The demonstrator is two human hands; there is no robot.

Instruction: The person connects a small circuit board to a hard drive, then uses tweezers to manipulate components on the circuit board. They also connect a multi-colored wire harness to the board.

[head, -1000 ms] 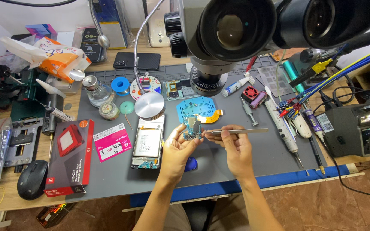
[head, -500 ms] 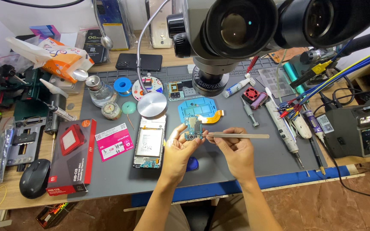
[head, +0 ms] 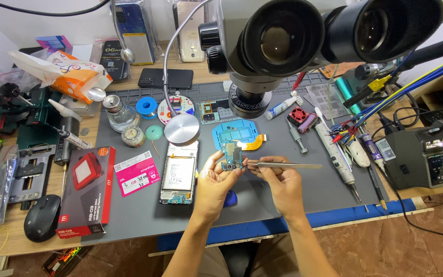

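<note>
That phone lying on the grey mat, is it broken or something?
The phone lies opened on the grey mat, back cover off and insides exposed. The left hand holds a small circuit board above the mat; the right hand holds tweezers to it.

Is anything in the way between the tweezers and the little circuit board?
Nothing visible. The left hand holds the circuit board up, and the tweezers in the right hand reach its right edge directly.
</note>
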